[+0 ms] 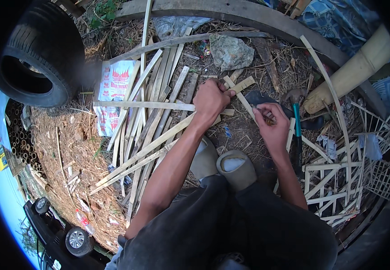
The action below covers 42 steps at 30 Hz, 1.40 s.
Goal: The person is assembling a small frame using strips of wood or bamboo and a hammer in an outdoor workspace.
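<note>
Two pale bamboo strips cross in front of me. My left hand [210, 100] is closed with its fingers at the crossing, gripping the short wide strip [244, 84]. The narrower strip [242, 100] slants from there down to my right hand [274, 126], whose thumb and fingers pinch around its lower end. Something small and brownish shows inside the right fingers, too small to name. A hammer [297, 120] with a green and black handle lies just right of that hand. Under my left wrist and forearm spreads a loose pile of long bamboo strips [152, 121].
A grey stone [231, 51] lies beyond my hands. At right are a thick bamboo pole [352, 72] and lattice frames of strips [325, 177]. A tyre [42, 58] stands far left, near a printed sack [109, 87]. My shod feet [236, 170] are just below my hands.
</note>
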Tool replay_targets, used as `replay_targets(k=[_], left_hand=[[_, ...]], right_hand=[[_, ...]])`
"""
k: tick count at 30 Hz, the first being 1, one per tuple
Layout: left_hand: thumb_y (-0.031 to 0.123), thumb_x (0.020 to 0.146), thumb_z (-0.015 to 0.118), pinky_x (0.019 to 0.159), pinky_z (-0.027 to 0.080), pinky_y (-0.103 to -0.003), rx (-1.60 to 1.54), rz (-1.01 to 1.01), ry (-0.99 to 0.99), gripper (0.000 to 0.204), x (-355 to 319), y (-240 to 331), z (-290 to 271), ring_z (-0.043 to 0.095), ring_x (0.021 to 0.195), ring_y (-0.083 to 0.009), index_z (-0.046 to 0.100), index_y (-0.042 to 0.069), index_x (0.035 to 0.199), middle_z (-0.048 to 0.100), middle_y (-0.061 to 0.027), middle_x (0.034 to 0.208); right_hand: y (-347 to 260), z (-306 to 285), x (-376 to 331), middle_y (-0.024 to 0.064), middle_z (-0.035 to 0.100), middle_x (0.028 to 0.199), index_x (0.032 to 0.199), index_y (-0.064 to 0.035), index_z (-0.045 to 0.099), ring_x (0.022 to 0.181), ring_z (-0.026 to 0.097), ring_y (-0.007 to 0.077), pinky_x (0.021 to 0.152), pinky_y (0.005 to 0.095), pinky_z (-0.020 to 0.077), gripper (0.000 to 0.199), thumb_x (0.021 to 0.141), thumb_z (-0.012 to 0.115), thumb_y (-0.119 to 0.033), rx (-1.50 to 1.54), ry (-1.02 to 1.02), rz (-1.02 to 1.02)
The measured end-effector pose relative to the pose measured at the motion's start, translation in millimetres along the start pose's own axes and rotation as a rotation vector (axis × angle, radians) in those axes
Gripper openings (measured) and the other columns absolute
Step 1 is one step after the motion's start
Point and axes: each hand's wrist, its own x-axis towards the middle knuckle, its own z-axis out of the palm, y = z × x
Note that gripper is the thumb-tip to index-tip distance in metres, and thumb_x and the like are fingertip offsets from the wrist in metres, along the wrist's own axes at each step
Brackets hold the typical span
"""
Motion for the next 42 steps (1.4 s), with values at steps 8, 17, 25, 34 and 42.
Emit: replay_targets(k=[8,17,25,34,42], left_hand=[[0.030,0.085,0.085,0.066,0.054,-0.034,-0.306,0.159,-0.065,0.035,0.4,-19.5,4.0,0.070,0.070,-0.0156,0.074,-0.002,0.096,0.074,-0.0100,0.080],[0.016,0.091,0.072,0.072,0.057,-0.044,-0.045,0.209,0.110,0.020,-27.5,-4.0,16.7,0.074,0.081,-0.0375,0.079,0.007,0.107,0.075,-0.0192,0.089],[0.016,0.088,0.072,0.070,0.056,-0.048,0.022,0.349,0.208,0.017,-29.0,-2.3,18.8,0.072,0.079,-0.0390,0.078,0.008,0.102,0.074,-0.0174,0.086],[0.028,0.075,0.087,0.083,0.053,-0.047,0.080,0.240,0.307,0.034,-12.1,-5.1,1.9,0.068,0.095,-0.0343,0.077,0.005,0.097,0.075,-0.0138,0.094],[0.024,0.087,0.081,0.068,0.050,-0.037,-0.184,0.259,0.486,0.025,-55.7,-49.9,-64.5,0.063,0.073,-0.0248,0.076,0.002,0.098,0.064,-0.0112,0.081]], right_hand=[[22.1,58.6,52.0,0.0108,0.073,0.081,0.084,-0.0011,0.068,0.073,0.070,0.0247,0.068,0.0390,0.0534,0.040,0.072,0.096,-0.028,-0.060,-0.057,0.374],[26.0,53.6,53.0,0.0055,0.071,0.095,0.109,-0.0035,0.063,0.071,0.058,0.0147,0.068,0.0322,0.0516,0.057,0.068,0.098,-0.021,-0.028,-0.056,0.382],[36.1,58.5,52.2,0.0027,0.070,0.093,0.106,-0.0046,0.061,0.067,0.050,0.0103,0.066,0.0293,0.0494,0.058,0.065,0.100,-0.020,-0.016,-0.025,0.335],[32.0,73.1,68.3,0.0060,0.066,0.087,0.099,-0.0012,0.059,0.075,0.061,0.0190,0.074,0.0357,0.0535,0.066,0.062,0.102,-0.036,-0.007,0.004,0.386],[31.6,65.8,67.7,0.0060,0.063,0.087,0.098,-0.0017,0.056,0.081,0.061,0.0184,0.077,0.0353,0.0528,0.065,0.064,0.101,-0.034,-0.017,-0.017,0.313]])
